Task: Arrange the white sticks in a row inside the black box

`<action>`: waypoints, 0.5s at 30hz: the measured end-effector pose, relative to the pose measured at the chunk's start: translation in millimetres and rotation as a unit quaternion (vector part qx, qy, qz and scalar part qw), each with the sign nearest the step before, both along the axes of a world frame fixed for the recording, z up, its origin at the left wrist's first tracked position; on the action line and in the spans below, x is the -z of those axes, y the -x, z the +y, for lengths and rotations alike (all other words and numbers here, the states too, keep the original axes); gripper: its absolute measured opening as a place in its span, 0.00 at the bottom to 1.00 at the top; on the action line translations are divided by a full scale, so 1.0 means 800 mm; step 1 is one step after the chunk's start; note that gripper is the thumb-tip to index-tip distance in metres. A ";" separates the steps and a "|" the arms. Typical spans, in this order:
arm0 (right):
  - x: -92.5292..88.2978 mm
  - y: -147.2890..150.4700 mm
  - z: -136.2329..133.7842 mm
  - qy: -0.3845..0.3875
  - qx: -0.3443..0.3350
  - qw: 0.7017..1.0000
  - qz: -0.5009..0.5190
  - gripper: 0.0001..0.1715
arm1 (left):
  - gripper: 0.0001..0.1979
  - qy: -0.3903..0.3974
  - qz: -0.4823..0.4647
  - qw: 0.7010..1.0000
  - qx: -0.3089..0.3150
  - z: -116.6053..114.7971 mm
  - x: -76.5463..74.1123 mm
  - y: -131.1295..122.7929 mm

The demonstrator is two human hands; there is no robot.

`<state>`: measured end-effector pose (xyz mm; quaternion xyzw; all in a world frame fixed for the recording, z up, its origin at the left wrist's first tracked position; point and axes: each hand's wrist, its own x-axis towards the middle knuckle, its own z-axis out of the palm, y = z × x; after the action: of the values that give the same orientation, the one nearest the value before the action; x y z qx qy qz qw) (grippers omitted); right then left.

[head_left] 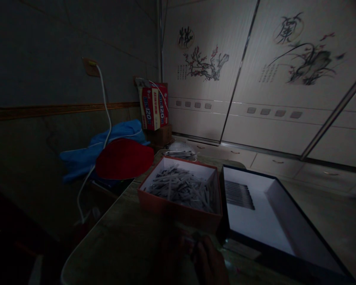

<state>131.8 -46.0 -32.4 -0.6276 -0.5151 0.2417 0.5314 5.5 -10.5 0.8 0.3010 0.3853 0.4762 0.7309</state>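
Note:
Deep shadow covers both hands at the table's near side. My right hand (209,259) is closed, its fingertips pinched around something small, with a pale glint and a dark part at the tips. Close against it on the left, my left hand (172,247) is very dim; its fingers look closed at the same spot, and what they hold is hidden. Just beyond the hands sits an orange-red box (178,209) full of jumbled thin pale sticks (180,184). To its right, a dark-rimmed box with a white inside (261,221) holds a neat row of slim dark-grey sticks (239,194).
The boxes stand on a stone-patterned table (115,233). Behind them lies a clear bag of sticks (180,150). At left are a red round item (124,158), blue cloth (118,132) and a white cable (103,91). Red cartons (154,107) stand by the sliding doors (195,122).

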 end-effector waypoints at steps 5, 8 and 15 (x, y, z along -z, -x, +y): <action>-0.006 0.000 0.001 0.002 -0.011 1.000 0.003 0.22 | 0.14 -0.001 0.006 1.000 0.005 0.000 0.000 0.002; -0.012 0.002 0.002 -0.003 -0.021 1.000 0.011 0.21 | 0.13 -0.003 0.009 1.000 0.007 -0.001 0.000 0.001; -0.005 -0.001 0.003 0.004 -0.045 0.999 -0.028 0.25 | 0.14 -0.011 0.008 1.000 0.002 0.000 0.000 0.000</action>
<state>132.7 -43.5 -28.5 -0.6124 -0.5565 0.2501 0.5027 5.6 -10.5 0.8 0.3134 0.3857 0.4764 0.7253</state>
